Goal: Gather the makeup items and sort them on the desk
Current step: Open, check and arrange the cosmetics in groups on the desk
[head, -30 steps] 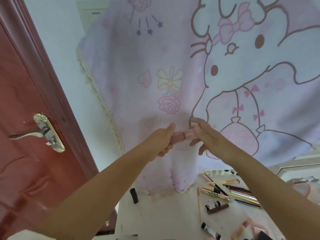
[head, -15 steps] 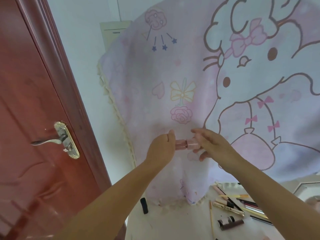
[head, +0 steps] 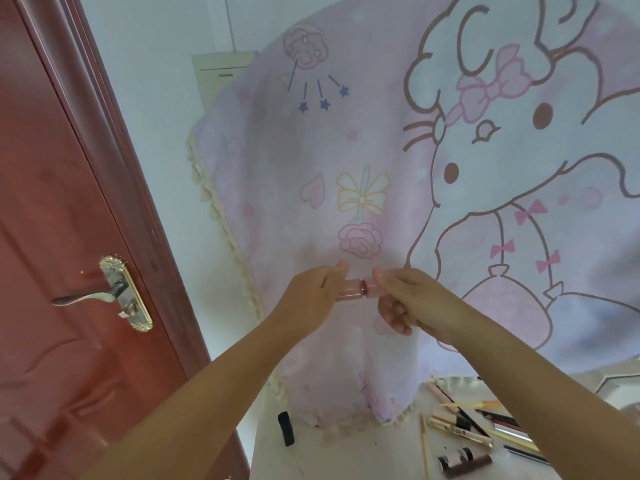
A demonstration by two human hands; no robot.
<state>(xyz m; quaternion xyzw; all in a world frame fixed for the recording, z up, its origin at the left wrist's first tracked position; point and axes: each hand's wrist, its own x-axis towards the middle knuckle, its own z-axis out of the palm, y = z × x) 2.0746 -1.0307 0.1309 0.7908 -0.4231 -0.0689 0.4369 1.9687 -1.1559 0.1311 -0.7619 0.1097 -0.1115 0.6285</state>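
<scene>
Since a moment ago the pink lipstick tube [head: 358,291] shows a dark seam at its middle, as if cap and base are parting or closing; I cannot tell which. The left hand [head: 311,296] grips one end, the right hand [head: 412,299] pinches the other, mid-frame. At lower right, pencils [head: 460,426] and a dark cap [head: 286,428] lie scattered on the desk [head: 346,455], so sorting looks barely begun.
</scene>
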